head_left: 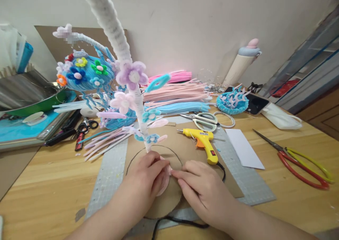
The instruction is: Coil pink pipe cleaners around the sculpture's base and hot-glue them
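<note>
Soft, even light fills the scene, shadows faint; wide-angle distortion stretches the worktop (60, 183) toward its edges.

A cream bottle (239, 66) with a pink top stands by the wall at two o'clock; at three, what appears to be a dark phone (257, 104) lies beside a white pouch (283, 117) on the table (296, 155).

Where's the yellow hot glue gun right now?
In the head view, the yellow hot glue gun lies on the brown cardboard, beyond the right hand, left of the white card.
</note>
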`<state>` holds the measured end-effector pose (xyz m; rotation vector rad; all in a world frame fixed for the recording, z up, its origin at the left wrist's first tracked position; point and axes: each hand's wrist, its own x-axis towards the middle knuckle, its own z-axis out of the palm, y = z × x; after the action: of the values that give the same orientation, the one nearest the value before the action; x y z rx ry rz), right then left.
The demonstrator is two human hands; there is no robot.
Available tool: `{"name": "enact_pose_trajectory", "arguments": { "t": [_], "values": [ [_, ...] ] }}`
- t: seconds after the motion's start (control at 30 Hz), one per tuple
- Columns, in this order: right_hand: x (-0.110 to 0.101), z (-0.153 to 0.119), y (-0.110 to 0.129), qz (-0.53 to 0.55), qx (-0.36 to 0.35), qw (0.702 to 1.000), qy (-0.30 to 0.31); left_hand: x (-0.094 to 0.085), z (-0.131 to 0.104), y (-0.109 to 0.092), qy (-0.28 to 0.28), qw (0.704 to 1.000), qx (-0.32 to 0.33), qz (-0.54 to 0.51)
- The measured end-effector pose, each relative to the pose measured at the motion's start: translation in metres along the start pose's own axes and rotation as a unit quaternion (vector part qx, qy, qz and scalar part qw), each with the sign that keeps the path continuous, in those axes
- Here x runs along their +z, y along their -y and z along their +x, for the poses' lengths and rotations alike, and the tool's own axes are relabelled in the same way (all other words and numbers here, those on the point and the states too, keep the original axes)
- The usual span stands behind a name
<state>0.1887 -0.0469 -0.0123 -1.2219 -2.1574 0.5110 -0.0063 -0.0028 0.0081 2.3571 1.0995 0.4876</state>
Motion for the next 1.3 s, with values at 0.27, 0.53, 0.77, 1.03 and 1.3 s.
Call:
{"name": "enact_pose_trajectory", "arguments": {
  "t": [0.27, 0.53, 0.77, 1.03, 1.3],
  "values": [
    [0.000, -0.003, 0.003, -0.002, -0.031, 0.999, -0.013, -0.001, 0.001, -0.003, -0.006, 1.000, 0.005, -0.004],
    [0.002, -0.001, 0.004, -0.038, -0.021, 0.999, 0.019, -0.001, 0.000, -0.002, -0.004, 1.000, -0.001, 0.013],
    [0.005, -0.002, 0.008, -0.086, -0.038, 0.995, 0.031, 0.000, 0.000, -0.002, -0.007, 1.000, -0.002, 0.005],
    [0.008, -0.003, 0.011, -0.117, -0.049, 0.992, 0.026, 0.001, 0.000, -0.003, -0.027, 0.999, 0.008, 0.020],
    [0.011, -0.003, 0.010, -0.102, -0.024, 0.993, 0.049, 0.002, 0.001, -0.003, -0.009, 1.000, -0.003, 0.013]
  ]
}}
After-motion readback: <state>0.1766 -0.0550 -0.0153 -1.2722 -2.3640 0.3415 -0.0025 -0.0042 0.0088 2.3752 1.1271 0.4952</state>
